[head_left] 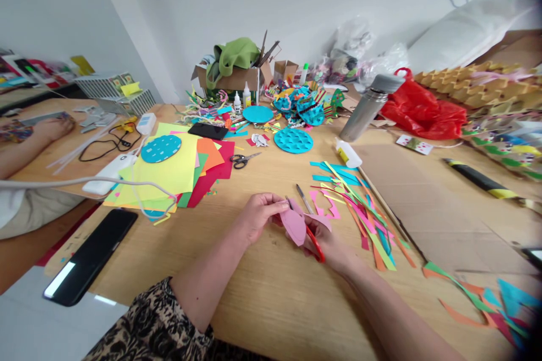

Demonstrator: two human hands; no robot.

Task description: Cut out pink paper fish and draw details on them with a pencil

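Left hand (259, 219) pinched pink paper (293, 228) between closed fingers, probably for steadiness. Right hand (332, 245) held red-handled scissors (315, 247), fingers curled, partly hidden.

I am viewing a table (254, 276) presenting smooth, pale wood grain with a low sheen. The flask (365, 110) is showing brushed metal. The phone (90, 256) is reflecting light from a glossy black face. The bag (423, 107) is exhibiting crinkled, shiny red plastic. The board (427, 203) is displaying matt brown cardboard with creases. The pink piece (293, 227) is reading as matt paper; the sleeve (152, 321) is showing patterned cloth.
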